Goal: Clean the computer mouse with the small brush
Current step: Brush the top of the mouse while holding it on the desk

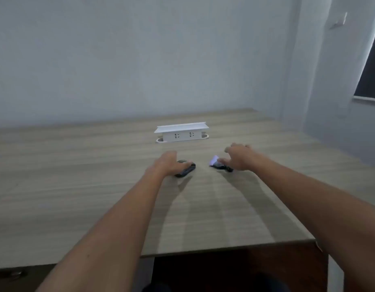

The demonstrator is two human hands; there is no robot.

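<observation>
Left hand (168, 163): stretched out over the wooden desk (77, 175), palm down, laid on the left part of the computer mouse (185, 168); fingers curled over it and touching; whether a firm grip is made cannot be told.
Computer mouse: dark, flat on the desk near its middle, partly hidden under the left hand; right edge and near end are seen past the fingers.
Mouse axis: long axis is seen running from near-left to far-right; which end is the front cannot be told, blurred.
Small brush (219, 164): lying on the desk just right of the mouse, apart from it; pale bluish-white end is pointed far-left, dark part is pointed near-right toward the wrist.
Brush axis: far-left to near-right, slanted opposite to the mouse.
Right hand (238, 158): held over the brush, fingers spread and bent, not closed; thumb tip is seen at or touching the pale end, the other fingers are raised beyond it; brush not gripped.
Socket box (182, 133): white, raised from the desk behind both hands, well apart from them.
Wall (140, 60): plain, pale, behind the desk.
</observation>
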